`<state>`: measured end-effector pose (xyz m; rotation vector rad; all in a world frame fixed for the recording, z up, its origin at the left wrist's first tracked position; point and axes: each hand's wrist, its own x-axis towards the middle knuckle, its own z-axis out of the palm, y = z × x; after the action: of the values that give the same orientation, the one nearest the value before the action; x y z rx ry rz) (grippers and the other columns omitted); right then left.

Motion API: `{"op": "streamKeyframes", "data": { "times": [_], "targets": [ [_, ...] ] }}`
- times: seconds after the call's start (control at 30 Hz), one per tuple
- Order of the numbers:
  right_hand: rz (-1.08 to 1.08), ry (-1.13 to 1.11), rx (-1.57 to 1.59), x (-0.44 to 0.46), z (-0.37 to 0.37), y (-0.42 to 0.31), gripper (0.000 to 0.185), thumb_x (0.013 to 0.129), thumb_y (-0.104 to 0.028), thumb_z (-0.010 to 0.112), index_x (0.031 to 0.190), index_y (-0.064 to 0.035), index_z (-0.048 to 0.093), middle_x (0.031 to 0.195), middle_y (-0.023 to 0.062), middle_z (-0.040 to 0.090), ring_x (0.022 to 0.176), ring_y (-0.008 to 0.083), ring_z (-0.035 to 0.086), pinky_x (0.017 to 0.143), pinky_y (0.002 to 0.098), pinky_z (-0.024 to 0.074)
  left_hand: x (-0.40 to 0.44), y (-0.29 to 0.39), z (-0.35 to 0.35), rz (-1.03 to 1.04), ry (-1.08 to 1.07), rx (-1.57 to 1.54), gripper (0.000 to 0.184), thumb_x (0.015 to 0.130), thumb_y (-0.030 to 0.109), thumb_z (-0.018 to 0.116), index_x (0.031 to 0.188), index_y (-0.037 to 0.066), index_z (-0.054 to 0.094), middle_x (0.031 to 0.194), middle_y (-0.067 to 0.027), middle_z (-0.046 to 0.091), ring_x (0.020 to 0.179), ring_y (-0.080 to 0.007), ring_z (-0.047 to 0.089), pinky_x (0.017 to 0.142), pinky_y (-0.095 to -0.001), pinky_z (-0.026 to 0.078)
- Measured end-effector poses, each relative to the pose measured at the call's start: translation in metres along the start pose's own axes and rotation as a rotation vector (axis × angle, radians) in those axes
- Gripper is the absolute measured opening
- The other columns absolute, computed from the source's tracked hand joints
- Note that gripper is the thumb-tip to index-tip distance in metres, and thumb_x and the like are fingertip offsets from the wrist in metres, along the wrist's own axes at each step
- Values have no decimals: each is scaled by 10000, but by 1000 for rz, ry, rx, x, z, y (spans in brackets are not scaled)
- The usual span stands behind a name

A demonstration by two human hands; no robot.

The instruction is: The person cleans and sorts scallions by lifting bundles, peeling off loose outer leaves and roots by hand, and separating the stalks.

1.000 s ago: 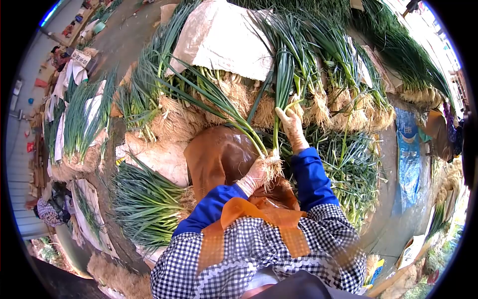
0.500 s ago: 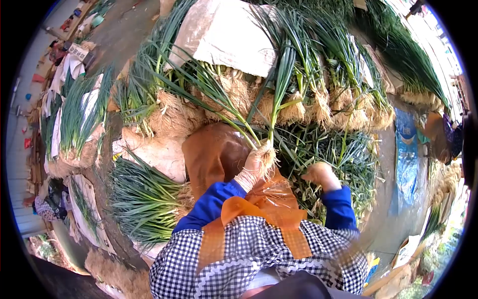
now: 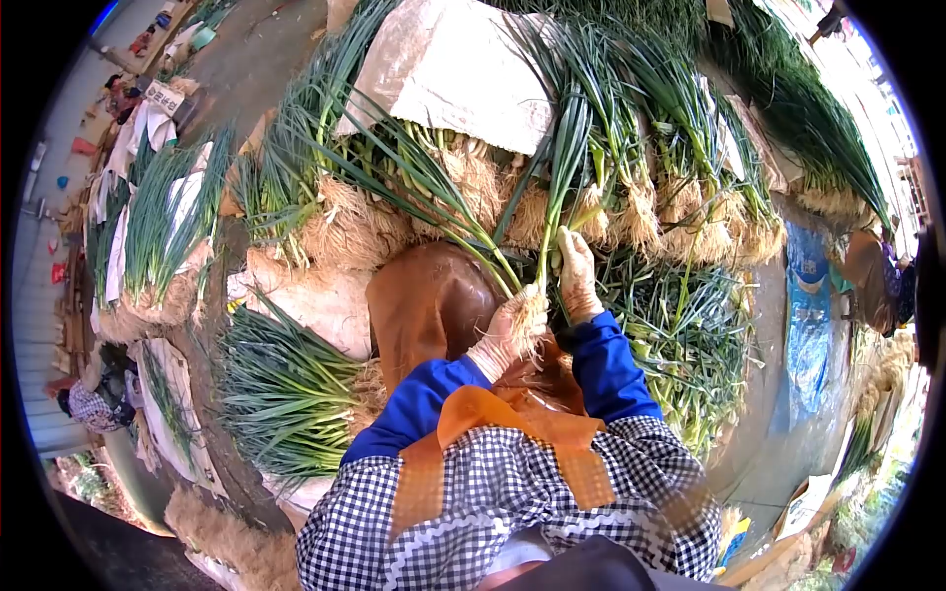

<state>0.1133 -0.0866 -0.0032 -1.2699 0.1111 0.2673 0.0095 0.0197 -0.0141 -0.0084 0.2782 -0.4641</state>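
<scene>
My left hand [image 3: 510, 330] is closed round the root end of a few green onion stalks [image 3: 485, 246], whose pale roots stick out of the fist. The long green leaves fan up and away, over the bundles in front. Beside it on the right, my right hand [image 3: 576, 271] has its fingers pressed together at one stalk's lower part; whether it grips the stalk or a loose leaf is too small to tell. Below my hands lies an orange-brown apron [image 3: 424, 305].
A row of onion bundles with bushy roots [image 3: 350, 227] lies ahead, partly under a white sack [image 3: 458, 74]. Loose leaves [image 3: 680, 345] are heaped on the right, and another onion pile [image 3: 281, 389] lies left. A person [image 3: 99, 402] is at far left.
My right hand left the stalks, moved down right over the leaf heap, then came back up to the stalks. My left hand has kept its hold on the root end.
</scene>
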Motion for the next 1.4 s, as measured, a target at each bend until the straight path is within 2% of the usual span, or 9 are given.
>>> {"op": "streamKeyframes", "data": {
  "times": [0.1,0.17,0.37,0.5,0.77,0.97,1.03,1.3,1.4],
  "targets": [
    [66,-131,-132,-42,-2,-24,161,908,-224,530,812,-101,569,593,-85,440,483,27,354,442,193,260,4,2,-11,0,-139,-86,188,902,220,528,1007,66,549,763,-46,575,572,-140,536,470,-257,441],
    [-81,-350,-389,-79,-12,-57,130,898,-198,538,842,-83,565,607,-78,450,491,34,372,446,195,277,-5,3,27,195,410,133,218,901,244,527,1008,56,551,795,-58,619,662,-163,613,520,-291,508],
    [525,-356,-492,-119,-134,-77,247,865,-283,587,905,-44,632,618,-29,542,518,99,508,497,236,403,5,19,-9,52,-108,-165,230,901,221,509,984,8,531,681,-32,525,482,-120,444,411,-251,361],
    [323,-490,-1803,-79,-166,-38,548,841,-563,476,978,-67,663,827,127,665,738,240,646,689,374,503,5,11,6,-5,-163,-137,292,917,250,503,1069,0,512,684,-30,509,516,-122,451,416,-248,358],
    [83,-277,-2,-10,4,-52,196,915,-245,517,947,-55,555,633,-55,471,521,39,410,472,189,329,-21,6,24,-93,-195,-87,301,937,293,430,1075,26,452,727,-41,462,536,-128,418,433,-244,340],
    [-1,-193,-425,-6,5,-46,149,824,-175,604,789,-36,564,591,-23,507,507,52,426,468,210,351,-33,28,38,427,214,754,379,893,174,498,1227,9,427,1041,-169,574,736,-234,602,631,-307,528],
    [98,-251,-438,-12,-2,-37,179,828,-202,594,795,-28,564,593,0,527,505,66,452,473,216,373,-32,34,24,73,158,214,477,893,232,539,1277,-17,405,1048,-148,566,791,-213,597,673,-311,524],
    [324,-366,172,-3,-3,-18,187,914,-256,532,933,-76,581,676,-57,516,543,31,432,475,172,330,-24,-2,37,394,224,788,408,780,-20,641,1153,9,478,939,-40,544,824,-97,557,727,-218,488],
    [29,-183,-370,-4,10,-23,267,868,-271,592,863,-4,590,675,-19,574,576,94,524,519,243,418,-27,-13,32,515,295,1142,460,758,4,675,1156,41,447,963,-24,515,830,-98,521,732,-235,470]
  ]
}}
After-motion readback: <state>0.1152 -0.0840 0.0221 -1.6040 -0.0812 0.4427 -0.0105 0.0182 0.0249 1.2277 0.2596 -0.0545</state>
